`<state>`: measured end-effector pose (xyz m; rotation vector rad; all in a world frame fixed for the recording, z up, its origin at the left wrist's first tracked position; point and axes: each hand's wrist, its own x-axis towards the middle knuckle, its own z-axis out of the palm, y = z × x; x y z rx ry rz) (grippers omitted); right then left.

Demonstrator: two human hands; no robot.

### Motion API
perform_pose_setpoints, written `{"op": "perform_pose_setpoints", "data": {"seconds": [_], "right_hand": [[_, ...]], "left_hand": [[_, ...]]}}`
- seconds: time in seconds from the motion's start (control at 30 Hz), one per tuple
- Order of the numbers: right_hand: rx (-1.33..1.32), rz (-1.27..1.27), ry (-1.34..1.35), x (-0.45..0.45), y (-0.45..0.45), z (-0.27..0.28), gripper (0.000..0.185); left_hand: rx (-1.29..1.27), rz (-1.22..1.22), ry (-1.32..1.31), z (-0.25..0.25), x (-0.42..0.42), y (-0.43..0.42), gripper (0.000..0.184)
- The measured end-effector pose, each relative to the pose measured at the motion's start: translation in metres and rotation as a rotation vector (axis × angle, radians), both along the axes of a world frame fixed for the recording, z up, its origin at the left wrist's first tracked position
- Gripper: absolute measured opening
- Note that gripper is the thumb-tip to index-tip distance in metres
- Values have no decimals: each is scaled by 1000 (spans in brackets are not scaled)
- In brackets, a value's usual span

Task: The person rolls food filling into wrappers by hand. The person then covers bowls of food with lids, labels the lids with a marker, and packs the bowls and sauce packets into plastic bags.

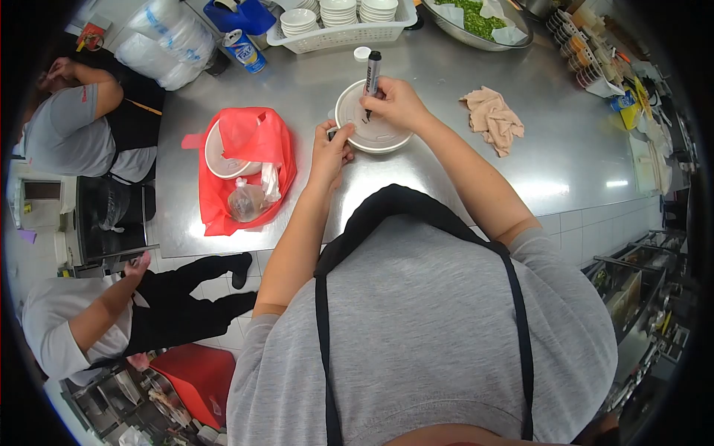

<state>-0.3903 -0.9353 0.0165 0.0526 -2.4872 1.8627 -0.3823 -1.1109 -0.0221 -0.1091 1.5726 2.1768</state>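
Observation:
My right hand [399, 104] grips a black-and-grey marker pen [372, 76], its tip down on the lid of a round white takeaway bowl [375, 137]. A few short dark strokes show on that lid near the tip. My left hand [332, 152] closes on the bowl's left rim, thumb on top; a small dark object shows between its fingers, too small to name. To the left lies an open red plastic bag [285, 149] holding a white lidded bowl [216, 154] and a small tied clear bag [245, 201].
A crumpled beige cloth [492, 120] lies on the steel table [550, 156]. Along the back stand a blue can [244, 52], a white basket [342, 37] of small dishes, a small white cap [362, 53] and a bowl of chopped greens [476, 18]. Two people [71, 123] are at the left.

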Motion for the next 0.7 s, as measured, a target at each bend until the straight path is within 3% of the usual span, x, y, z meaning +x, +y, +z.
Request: {"op": "perform_pose_setpoints", "data": {"seconds": [0.07,0.27,0.33,0.4,0.43,0.47,0.63,0.7], "right_hand": [[-15,-4,6,-1,0,-1,26],[-57,18,-32,-7,6,-4,23],[-82,-31,0,-6,9,-4,19],[-107,-76,38,-2,4,9,14],[-277,-12,112,7,-2,18,13],[-447,53,182,13,-8,27,11],[-511,204,269,21,-25,35,10],[-509,265,115,32,-31,29,9]], "left_hand": [[-12,8,-2,1,0,0,45],[-42,41,2,4,4,2,49],[-462,209,535,3,9,1,58],[-560,167,657,23,20,-2,62],[-660,121,771,33,24,-3,66],[-672,94,798,38,26,-3,67],[-563,35,785,60,33,5,64],[-523,17,757,67,36,6,63]]}}
